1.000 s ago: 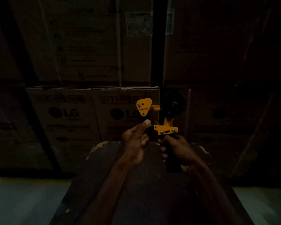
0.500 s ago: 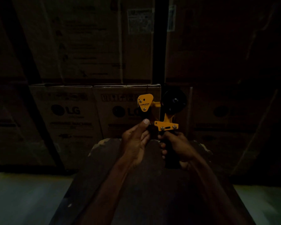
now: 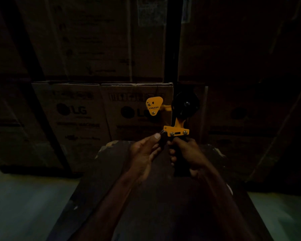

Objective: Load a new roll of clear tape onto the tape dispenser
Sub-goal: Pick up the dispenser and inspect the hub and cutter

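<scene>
Very dim scene. Tape dispenser [image 3: 176,131], yellow frame w/ black parts, held upright at centre, above the far end of a dark table [image 3: 111,171]. Right hand [image 3: 188,152] wraps its fingers round the black handle just below the yellow bracket w/ two screws; fingers curled tight on it. Left hand [image 3: 144,150] sits just left of the handle, thumb up and touching a small dark part at the bracket's left end, other fingers curled toward it; looks like a pinch, but too dark to tell exactly what part it holds. Black round hub [image 3: 186,105] at the dispenser's top right, yellow triangular plate [image 3: 154,105] to its left. Can't make out any clear tape roll on the hub. Far side: stacked cardboard boxes [image 3: 73,119], some printed LG. Grey floor [image 3: 24,197] left and right of table.
</scene>
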A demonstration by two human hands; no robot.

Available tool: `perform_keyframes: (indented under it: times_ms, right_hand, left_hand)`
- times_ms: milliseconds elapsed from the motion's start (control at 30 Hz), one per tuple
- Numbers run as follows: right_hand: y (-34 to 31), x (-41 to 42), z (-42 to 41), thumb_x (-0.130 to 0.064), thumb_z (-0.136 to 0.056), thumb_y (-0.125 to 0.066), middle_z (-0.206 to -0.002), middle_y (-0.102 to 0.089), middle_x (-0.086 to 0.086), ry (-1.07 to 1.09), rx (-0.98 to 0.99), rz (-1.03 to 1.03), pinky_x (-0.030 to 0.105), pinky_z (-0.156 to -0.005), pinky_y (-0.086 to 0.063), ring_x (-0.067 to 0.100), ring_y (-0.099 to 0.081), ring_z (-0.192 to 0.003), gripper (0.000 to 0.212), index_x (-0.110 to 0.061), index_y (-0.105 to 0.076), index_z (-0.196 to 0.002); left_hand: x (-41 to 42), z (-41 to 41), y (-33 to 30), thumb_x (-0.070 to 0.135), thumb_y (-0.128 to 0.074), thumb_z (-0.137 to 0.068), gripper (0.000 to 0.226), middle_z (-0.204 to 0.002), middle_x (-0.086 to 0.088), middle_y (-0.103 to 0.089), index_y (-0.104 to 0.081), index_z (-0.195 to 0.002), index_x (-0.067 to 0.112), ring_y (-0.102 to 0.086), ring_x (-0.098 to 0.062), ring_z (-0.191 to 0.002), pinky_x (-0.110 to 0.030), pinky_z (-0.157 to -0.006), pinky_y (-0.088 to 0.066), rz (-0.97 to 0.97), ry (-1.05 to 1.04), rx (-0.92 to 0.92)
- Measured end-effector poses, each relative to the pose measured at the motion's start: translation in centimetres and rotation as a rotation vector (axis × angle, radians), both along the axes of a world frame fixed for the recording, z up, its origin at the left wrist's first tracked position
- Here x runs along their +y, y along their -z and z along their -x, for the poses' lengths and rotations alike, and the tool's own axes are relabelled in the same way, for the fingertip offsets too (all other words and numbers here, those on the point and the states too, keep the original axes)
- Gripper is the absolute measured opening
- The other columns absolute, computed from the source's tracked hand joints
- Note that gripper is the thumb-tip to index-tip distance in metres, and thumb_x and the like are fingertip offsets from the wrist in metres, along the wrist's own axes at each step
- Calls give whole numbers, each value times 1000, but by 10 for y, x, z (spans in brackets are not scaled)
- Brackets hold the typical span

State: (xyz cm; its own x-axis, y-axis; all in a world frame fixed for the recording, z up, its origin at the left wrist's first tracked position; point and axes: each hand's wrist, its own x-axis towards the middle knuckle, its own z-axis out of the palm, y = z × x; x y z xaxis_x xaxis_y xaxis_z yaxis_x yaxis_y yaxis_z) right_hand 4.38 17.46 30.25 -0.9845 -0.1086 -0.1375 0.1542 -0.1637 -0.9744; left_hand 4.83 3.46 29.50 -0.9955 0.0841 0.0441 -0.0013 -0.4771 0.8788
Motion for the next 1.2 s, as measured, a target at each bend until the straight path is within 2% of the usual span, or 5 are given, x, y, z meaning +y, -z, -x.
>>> perform_keyframes:
  times_ms: [367,500,667,1000,1200]
  right_hand:
    - [13,-3,-7,-19,-95,-53,-56,-49,1,-13,-30,4,25,-44,-37,14,-45,-43,19,-12,-60,-78]
    - [20,-3,-7,-21,-95,-54,-57,-51,3,0,-43,-17,26,-46,-38,15,-46,-43,20,-11,-61,-79]
    - [34,-5,-9,-23,-93,-56,-56,-52,2,13,-81,-22,27,-48,-39,16,-47,-44,20,-12,-63,-77]
    - [82,-9,-18,-25,-91,-59,-54,-54,0,26,-202,-10,27,-49,-40,16,-50,-43,19,-14,-64,-77]
    - [132,-20,-29,-24,-89,-61,-56,-56,4,37,-337,-39,28,-50,-43,18,-53,-44,15,-12,-66,-80]
  left_hand:
    - [-8,3,23,36,-71,-69,31,-96,-3,-75,-74,-90,14,-68,-20,-102,-32,-90,-52,52,-18,-64]
    - [-13,3,29,39,-70,-69,46,-103,-8,-74,-71,-103,8,-69,-22,-101,-32,-90,-54,134,-35,-58]
    - [-15,2,44,30,-68,-79,22,-89,-1,-76,-72,-94,15,-70,-21,-96,-31,-86,-54,176,-69,-64]
    - [-39,-8,86,16,-67,-85,13,-93,-5,-73,-69,-98,19,-69,-16,-88,-28,-80,-56,402,-235,-28]
    - [-54,-23,127,10,-68,-84,18,-92,-8,-72,-69,-101,14,-65,-12,-80,-17,-70,-54,552,-281,-32]
